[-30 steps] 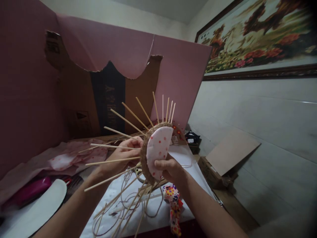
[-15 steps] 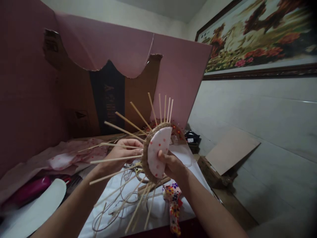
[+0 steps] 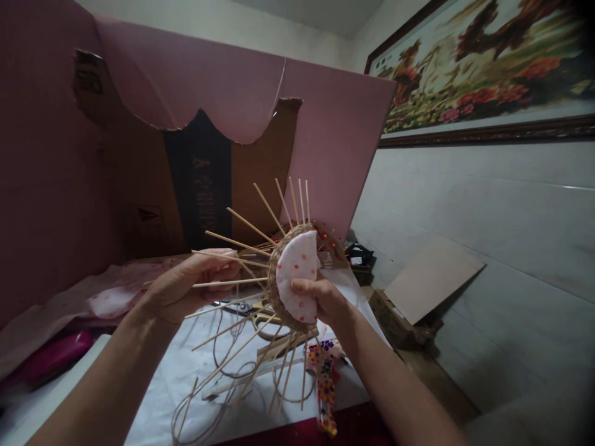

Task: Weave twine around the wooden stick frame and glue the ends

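My right hand (image 3: pixel 323 298) grips a round woven piece, its thumb pressed on a white padded half-circle of cloth with red dots (image 3: pixel 297 263). A brown twine rim (image 3: pixel 275 285) is woven around the curved edge, and thin wooden sticks (image 3: pixel 251 225) fan out from it. To the left of the rim, my left hand (image 3: pixel 198 279) is closed among the sticks. A strand of brown twine (image 3: pixel 253 272) seems to run from its pinched fingertips to the rim. The right hand's other fingers are hidden behind the piece.
Below lie scissors with yellow handles (image 3: pixel 267 325), loose loops of twine (image 3: pixel 218 371) and a flower-patterned glue gun (image 3: pixel 326 384) on a white sheet (image 3: pixel 162 371). A pink cardboard box (image 3: pixel 334 136) stands behind. Dotted cloth (image 3: pixel 111 301) and a magenta object (image 3: pixel 60 356) are at left.
My left hand has drawn away from the rim toward the left. The woven piece has turned slightly in my right hand, and its sticks have shifted.
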{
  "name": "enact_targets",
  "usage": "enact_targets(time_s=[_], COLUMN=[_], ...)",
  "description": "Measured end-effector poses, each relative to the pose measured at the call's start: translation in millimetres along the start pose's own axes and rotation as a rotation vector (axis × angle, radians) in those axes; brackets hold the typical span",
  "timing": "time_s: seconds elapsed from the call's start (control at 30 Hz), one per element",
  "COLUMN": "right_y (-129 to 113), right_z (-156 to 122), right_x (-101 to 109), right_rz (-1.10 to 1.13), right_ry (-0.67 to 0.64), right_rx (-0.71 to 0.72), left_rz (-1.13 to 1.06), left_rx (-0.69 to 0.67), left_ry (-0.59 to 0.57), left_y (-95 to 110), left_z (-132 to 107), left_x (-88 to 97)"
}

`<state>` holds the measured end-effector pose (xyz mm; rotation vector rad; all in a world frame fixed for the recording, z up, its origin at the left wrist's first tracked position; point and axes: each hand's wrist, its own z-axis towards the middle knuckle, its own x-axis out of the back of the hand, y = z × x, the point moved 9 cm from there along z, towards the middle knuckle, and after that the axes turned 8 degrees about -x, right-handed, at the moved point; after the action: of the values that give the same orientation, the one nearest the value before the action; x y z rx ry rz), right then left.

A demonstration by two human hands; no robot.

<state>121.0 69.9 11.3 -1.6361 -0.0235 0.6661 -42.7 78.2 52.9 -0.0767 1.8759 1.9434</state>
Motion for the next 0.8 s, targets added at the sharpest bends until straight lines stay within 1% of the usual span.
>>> enact_targets(time_s=[0.03, 0.1, 0.23, 0.37, 0.47, 0.53, 0.63, 0.67, 0.7, 0.73, 0.8], right_y=[-0.9, -1.7, -1.7, -9.2, -19.9, -29.6, -41.5, -44.3, -46.6, -48.2, -50.1], right_z=[0.3, 1.2, 4.2, 4.7, 2.1, -1.7, -8.7, -11.1, -13.5, -15.6, -19.1], right_x=[1.2, 4.8, 13.4, 19.1, 22.8, 25.0, 24.3, 23.5, 22.4, 20.9, 16.3], right_rz=[0.003, 0.015, 0.025, -0.036, -0.104, -0.183, -0.322, -0.369, -0.418, -0.470, -0.568], right_ry=[0.004, 0.019, 0.051, 0.077, 0.139, 0.218, 0.327, 0.362, 0.394, 0.421, 0.460], right_rx=[0.008, 0.014, 0.002, 0.049, 0.129, 0.214, 0.330, 0.361, 0.389, 0.413, 0.460], left_rz=[0.005, 0.007, 0.013, 0.071, 0.254, 0.393, 0.743, 0.870, 0.961, 0.990, 0.910], left_rx=[-0.005, -0.017, -0.028, -0.070, -0.214, -0.373, -0.743, -0.846, -0.901, -0.896, -0.778], left_ry=[0.044, 0.080, 0.075, 0.038, 0.015, 0.043, 0.185, 0.232, 0.262, 0.263, 0.185], left_y=[2.0, 5.0, 5.2, 5.7, 15.2, 27.1, 55.9, 62.5, 65.3, 64.1, 53.3], left_z=[-1.2, -2.2, -0.3, 3.7, 7.3, 6.8, -8.9, -16.8, -22.7, -25.1, -23.6], left_x=[3.0, 6.1, 9.5, 8.0, 4.6, 3.2, -1.6, -6.1, -10.7, -14.0, -21.2])
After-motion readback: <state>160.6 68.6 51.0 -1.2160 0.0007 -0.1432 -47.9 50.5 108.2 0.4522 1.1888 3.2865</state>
